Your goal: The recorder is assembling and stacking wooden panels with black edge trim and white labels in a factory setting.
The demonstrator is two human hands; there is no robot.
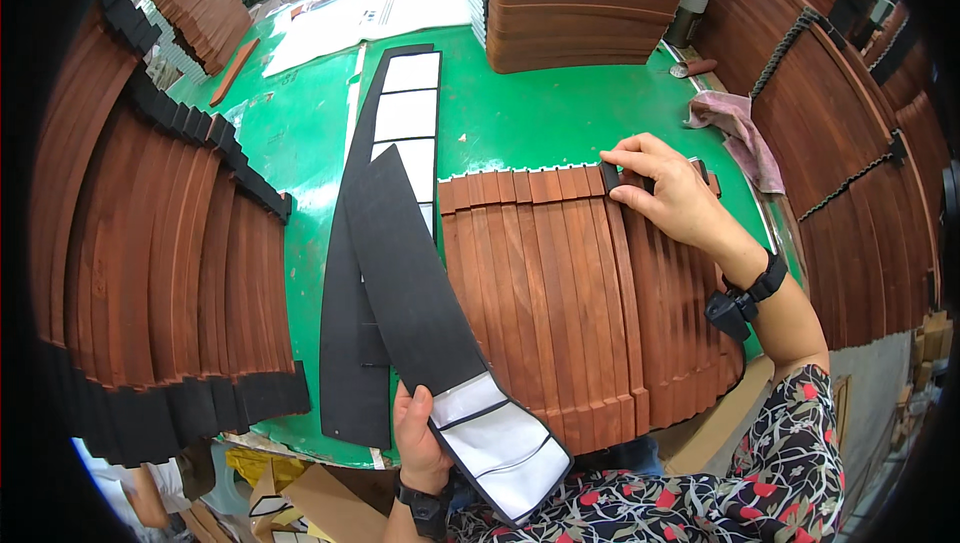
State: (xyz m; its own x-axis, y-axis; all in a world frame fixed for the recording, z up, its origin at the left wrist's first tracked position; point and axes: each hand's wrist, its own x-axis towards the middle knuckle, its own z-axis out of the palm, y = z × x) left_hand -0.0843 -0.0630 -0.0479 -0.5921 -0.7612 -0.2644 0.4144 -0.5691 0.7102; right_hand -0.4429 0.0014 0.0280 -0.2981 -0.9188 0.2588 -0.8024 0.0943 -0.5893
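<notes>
My left hand (420,433) grips a long black strip (410,278) by its edge near the table's front. White rectangular patches (505,443) cover the strip's near end, which hangs toward me. To its right lies a row of reddish-brown wooden slats (545,293), side by side with stepped ends. At their far edge, my right hand (665,188) pinches a small black pad (611,178) between thumb and fingers, against a slat's end. Beneath the held strip are another black strip (355,343) and one with white patches (407,113), both flat on the table.
The green table (300,193) carries a tall wooden stack (590,3) at the back and slats with black ends (180,263) at left. A bottle (692,3) and a pink cloth (740,133) are at the right edge. White sheets (370,18) lie far back.
</notes>
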